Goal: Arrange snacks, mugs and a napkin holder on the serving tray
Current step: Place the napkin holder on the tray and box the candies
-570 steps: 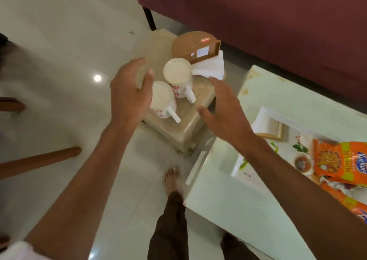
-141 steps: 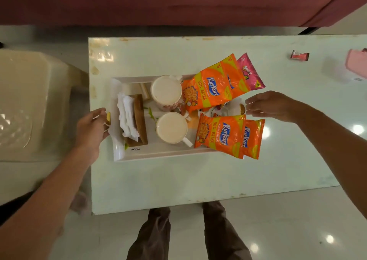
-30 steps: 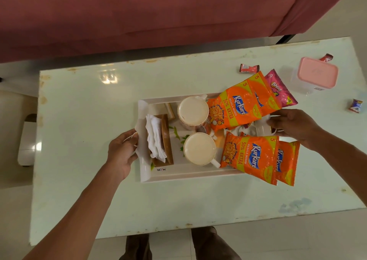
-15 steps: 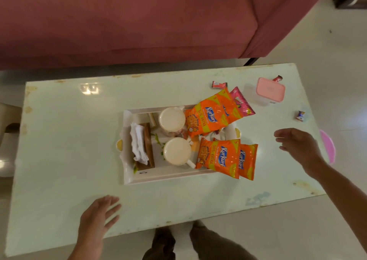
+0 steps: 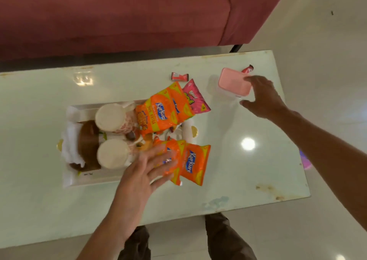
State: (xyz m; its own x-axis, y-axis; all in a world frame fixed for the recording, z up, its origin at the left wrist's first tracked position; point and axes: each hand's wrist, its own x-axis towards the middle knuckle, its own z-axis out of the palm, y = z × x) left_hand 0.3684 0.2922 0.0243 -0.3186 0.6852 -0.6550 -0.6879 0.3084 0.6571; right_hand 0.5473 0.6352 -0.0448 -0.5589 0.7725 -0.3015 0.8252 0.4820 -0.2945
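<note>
Your serving tray [image 5: 93, 181] holds the mugs [image 5: 112, 154]. The Kurkure packets [image 5: 193, 164] hang off its right edge. Your left hand [image 5: 147, 172], fingers flat and spread over them, could push them off or bump a mug. Far right of the tray, your right hand [image 5: 262, 99], fingers open, might knock the pink-lidded box [image 5: 233, 83].

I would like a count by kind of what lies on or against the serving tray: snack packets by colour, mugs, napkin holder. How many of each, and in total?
Orange snack packets: 4
Pink snack packet: 1
Mugs: 2
Napkin holder: 1
Total: 8
</note>
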